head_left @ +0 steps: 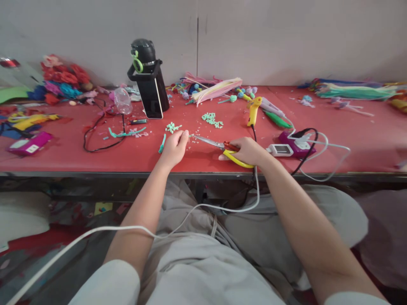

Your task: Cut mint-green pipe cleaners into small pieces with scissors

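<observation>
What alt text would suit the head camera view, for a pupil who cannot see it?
A person's right hand holds red-and-yellow-handled scissors, which point toward the closed left hand over a red table. Beyond the hands lie two small heaps of pale green pieces, and farther back a phone stands before a black bottle.

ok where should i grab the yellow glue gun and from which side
Probably by the slimmer lower end of the yellow glue gun, from the near side: that end lies nearer, with the black cord leaving it. On its right, a green item lies close.
</observation>
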A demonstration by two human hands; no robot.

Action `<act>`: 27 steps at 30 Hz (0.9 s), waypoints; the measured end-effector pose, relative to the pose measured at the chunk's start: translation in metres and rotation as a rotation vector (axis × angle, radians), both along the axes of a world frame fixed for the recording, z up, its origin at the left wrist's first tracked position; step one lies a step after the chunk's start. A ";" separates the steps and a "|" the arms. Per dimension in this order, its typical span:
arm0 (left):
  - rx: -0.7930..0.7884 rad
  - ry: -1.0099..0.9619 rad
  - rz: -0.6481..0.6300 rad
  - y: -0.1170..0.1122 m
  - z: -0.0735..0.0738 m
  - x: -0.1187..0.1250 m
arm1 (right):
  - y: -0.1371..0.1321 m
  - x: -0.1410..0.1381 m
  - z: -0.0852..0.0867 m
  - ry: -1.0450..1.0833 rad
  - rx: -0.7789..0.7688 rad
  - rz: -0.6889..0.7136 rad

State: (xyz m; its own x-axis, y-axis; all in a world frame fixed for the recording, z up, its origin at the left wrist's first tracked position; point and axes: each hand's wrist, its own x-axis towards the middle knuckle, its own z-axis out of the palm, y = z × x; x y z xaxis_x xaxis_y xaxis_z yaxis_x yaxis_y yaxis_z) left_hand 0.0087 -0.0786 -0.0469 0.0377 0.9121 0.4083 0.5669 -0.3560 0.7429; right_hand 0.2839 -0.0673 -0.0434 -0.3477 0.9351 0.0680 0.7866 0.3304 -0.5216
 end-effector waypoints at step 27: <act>0.006 -0.006 0.000 0.001 -0.002 -0.002 | 0.002 -0.001 -0.002 -0.008 0.013 -0.018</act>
State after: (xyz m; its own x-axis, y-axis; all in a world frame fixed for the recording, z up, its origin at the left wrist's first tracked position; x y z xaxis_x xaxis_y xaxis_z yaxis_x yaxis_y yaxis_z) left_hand 0.0071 -0.0773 -0.0491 0.0350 0.9097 0.4138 0.5626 -0.3601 0.7442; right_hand 0.2831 -0.0650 -0.0453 -0.3315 0.9402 0.0779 0.7967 0.3232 -0.5107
